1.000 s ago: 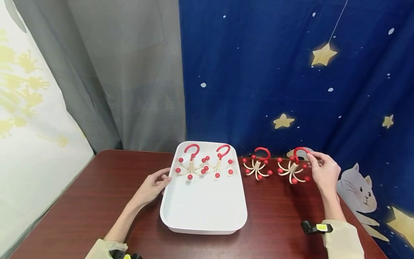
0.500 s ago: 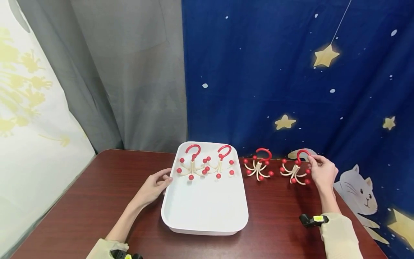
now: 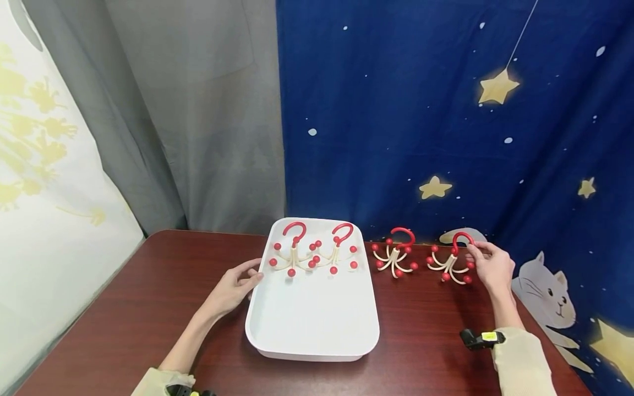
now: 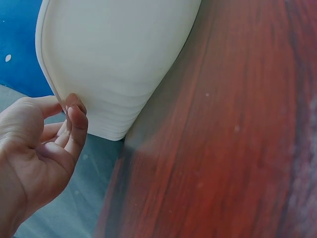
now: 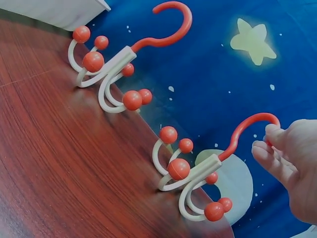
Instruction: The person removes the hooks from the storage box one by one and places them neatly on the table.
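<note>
In the head view, my right hand (image 3: pixel 495 269) pinches the tip of the red hook on the rightmost multi-arm hanger (image 5: pixel 195 174). That hanger has cream curved arms ending in red balls and stands at the table's back right edge. A second hanger (image 3: pixel 394 257) of the same kind stands to its left, untouched. My left hand (image 3: pixel 231 289) grips the left rim of the white tray (image 3: pixel 312 324) between thumb and fingers, as the left wrist view also shows. Two more such hangers, a left one (image 3: pixel 293 254) and a right one (image 3: pixel 335 256), stand upright at the tray's far end.
The dark red-brown table (image 3: pixel 421 341) carries the tray and hangers. Behind its back edge hang a grey curtain (image 3: pixel 208 121) and a blue star-patterned cloth (image 3: pixel 376 110). A white cloth with yellow prints (image 3: pixel 49 181) hangs at the left.
The rightmost hanger has shifted and turned slightly, its hook still in my right hand, which has moved a little down and left. My left hand and the tray stay in place.
</note>
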Demonstrator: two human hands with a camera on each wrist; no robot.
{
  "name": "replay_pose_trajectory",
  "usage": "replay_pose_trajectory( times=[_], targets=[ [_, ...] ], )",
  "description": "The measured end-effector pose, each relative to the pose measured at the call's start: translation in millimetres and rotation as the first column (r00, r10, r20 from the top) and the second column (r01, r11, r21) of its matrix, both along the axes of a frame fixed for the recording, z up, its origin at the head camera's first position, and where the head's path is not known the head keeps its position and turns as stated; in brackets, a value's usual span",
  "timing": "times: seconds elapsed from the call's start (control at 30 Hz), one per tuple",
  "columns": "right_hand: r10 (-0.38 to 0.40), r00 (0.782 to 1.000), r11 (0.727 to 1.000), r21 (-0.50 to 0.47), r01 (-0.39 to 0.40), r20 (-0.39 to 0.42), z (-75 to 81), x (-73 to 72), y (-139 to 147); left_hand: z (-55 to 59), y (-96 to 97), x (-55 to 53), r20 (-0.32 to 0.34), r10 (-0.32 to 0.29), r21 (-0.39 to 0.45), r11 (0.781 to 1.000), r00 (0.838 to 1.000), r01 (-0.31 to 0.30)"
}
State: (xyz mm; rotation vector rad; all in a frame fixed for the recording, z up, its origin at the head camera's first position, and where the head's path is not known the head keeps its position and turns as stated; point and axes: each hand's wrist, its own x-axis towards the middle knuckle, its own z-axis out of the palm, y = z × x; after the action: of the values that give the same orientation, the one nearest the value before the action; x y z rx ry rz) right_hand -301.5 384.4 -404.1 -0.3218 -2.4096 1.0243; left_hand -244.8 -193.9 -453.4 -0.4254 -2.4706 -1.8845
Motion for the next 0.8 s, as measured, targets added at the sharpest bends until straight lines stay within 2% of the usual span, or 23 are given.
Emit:
replay_pose_trajectory(
  times=[0.2, 0.5, 0.63, 0.8],
  targets=[
    [0.007, 1.0, 1.0, -0.004, -0.007, 0.015, -0.6, 5.8, -1.4, -0.3, -0.3, 1.0, 0.001, 0.003, -0.002, 1.0, 1.0, -0.003],
    [0.001, 0.996, 0.999, -0.035, -0.004, -0.087, 8.2, 16.1, -5.7, -0.7, 0.3, 1.0, -0.003, 0.005, -0.003, 1.0, 1.0, -0.005],
    [-0.001, 0.99, 0.996, -0.092, -0.012, -0.138, 11.2, 21.4, -13.4, -0.7, 0.6, 0.9, -0.005, 0.006, -0.006, 1.0, 1.0, -0.006],
    [0.033, 0.979, 0.99, -0.126, -0.06, -0.203, 14.5, 24.4, -29.3, -1.1, 0.9, 0.5, -0.01, 0.004, -0.005, 1.0, 1.0, -0.004]
  ],
)
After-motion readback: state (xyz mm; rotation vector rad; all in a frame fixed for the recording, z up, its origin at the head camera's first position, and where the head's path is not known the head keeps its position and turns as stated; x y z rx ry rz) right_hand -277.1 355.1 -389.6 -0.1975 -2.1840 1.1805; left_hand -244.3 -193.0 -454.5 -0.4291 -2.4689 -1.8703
